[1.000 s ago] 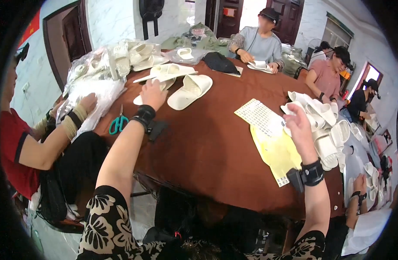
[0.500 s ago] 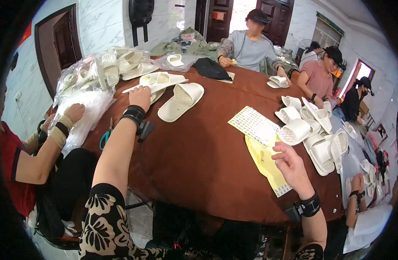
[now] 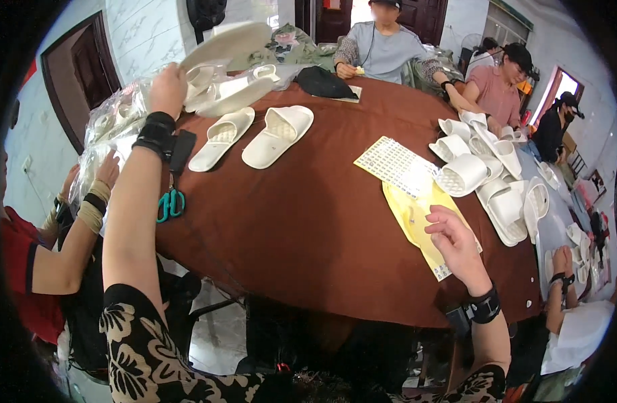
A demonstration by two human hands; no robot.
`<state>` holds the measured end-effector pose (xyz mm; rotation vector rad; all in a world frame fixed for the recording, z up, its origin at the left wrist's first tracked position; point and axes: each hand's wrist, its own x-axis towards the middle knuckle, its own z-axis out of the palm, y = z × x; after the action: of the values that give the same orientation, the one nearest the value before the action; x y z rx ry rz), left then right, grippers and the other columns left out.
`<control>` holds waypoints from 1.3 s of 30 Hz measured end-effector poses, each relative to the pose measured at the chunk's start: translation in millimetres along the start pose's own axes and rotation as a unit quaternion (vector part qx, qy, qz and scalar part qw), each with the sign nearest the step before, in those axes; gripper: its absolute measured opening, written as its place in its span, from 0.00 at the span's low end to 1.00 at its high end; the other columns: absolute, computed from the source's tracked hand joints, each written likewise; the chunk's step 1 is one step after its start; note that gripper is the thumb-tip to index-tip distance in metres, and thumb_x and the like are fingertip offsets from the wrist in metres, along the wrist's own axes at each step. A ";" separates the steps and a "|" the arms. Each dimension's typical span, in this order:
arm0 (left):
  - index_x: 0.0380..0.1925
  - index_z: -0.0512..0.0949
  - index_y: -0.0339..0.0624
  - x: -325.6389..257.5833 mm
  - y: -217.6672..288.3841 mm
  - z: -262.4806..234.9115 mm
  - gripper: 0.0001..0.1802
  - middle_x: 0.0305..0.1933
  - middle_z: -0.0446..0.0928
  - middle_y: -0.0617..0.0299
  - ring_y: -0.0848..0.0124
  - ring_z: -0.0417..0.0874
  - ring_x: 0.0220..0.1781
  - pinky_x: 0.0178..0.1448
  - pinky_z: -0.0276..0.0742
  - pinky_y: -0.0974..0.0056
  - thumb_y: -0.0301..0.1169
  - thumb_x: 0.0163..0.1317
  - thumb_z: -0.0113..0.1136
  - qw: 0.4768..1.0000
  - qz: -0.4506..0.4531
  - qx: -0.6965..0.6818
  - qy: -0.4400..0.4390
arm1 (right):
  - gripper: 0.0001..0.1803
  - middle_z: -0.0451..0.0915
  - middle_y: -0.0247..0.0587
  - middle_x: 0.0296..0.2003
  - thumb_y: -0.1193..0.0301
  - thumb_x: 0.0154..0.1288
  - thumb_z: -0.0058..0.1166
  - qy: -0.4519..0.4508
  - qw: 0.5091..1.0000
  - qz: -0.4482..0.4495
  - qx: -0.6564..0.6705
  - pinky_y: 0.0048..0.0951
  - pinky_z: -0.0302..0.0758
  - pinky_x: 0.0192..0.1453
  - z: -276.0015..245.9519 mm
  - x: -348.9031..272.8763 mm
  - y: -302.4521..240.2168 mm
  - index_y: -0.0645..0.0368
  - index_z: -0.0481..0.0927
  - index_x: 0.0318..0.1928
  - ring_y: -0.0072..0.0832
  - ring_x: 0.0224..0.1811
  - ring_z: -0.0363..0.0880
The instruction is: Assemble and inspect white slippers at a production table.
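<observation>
My left hand (image 3: 168, 91) is closed on the heel ends of a pair of white slippers (image 3: 229, 48), lifted over the table's far left beside the bagged slippers (image 3: 123, 111). Below them a single white slipper (image 3: 222, 138) lies flat, toe away from me. Beside it rests another white slipper (image 3: 279, 136) with a quilted insole. My right hand (image 3: 456, 245) hovers over a yellow sheet (image 3: 416, 211), its fingers loosely bent and apart, holding nothing. A sheet of small labels (image 3: 397, 164) lies partly over the yellow one.
Teal-handled scissors (image 3: 170, 205) lie near the left table edge. A heap of white slippers (image 3: 493, 178) covers the right side. A black cap (image 3: 325, 83) sits at the far edge. A co-worker's wrapped arm (image 3: 97, 201) is close on the left; other people sit opposite and right.
My left hand has raised the pair of slippers and moved left and up with them, uncovering the slipper beneath. My right hand has barely moved. The view has shifted slightly.
</observation>
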<state>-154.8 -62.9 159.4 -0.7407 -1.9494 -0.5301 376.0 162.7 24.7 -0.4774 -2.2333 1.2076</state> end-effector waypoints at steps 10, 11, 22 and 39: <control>0.42 0.77 0.42 -18.8 55.1 -95.3 0.14 0.27 0.76 0.44 0.50 0.79 0.30 0.36 0.72 0.55 0.37 0.62 0.52 0.986 0.004 -0.164 -0.001 | 0.16 0.69 0.42 0.56 0.81 0.61 0.48 -0.010 1.000 -0.014 0.017 0.25 0.73 0.48 3.5 -5.5 0.0 0.59 0.73 0.50 0.25 0.45 0.77; 0.43 0.77 0.41 -27.4 62.3 -103.0 0.15 0.27 0.76 0.44 0.52 0.79 0.31 0.36 0.72 0.56 0.37 0.62 0.52 0.983 0.039 -0.180 0.006 | 0.16 0.69 0.42 0.55 0.81 0.61 0.48 -0.016 1.000 -0.022 0.010 0.25 0.73 0.48 2.3 -6.0 -0.4 0.59 0.72 0.51 0.25 0.45 0.77; 0.44 0.74 0.34 -165.4 126.1 -157.0 0.19 0.44 0.76 0.45 0.49 0.76 0.46 0.51 0.72 0.55 0.14 0.48 0.54 0.933 0.232 -0.242 -0.133 | 0.16 0.74 0.37 0.48 0.81 0.64 0.47 -0.013 0.999 0.015 0.038 0.23 0.73 0.48 -8.6 -15.9 -9.9 0.63 0.70 0.53 0.22 0.44 0.76; 0.54 0.72 0.48 -206.5 88.4 -112.4 0.29 0.58 0.69 0.51 0.54 0.69 0.59 0.59 0.65 0.55 0.15 0.50 0.46 0.864 0.327 -0.143 -0.355 | 0.13 0.78 0.35 0.36 0.77 0.62 0.50 -0.142 0.989 0.028 0.031 0.22 0.73 0.44 8.8 -24.6 -3.8 0.62 0.75 0.48 0.19 0.37 0.75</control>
<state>51.9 -127.4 32.1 -1.9124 -2.0837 -0.1105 389.6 141.6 16.8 -0.3647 -2.4234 1.4482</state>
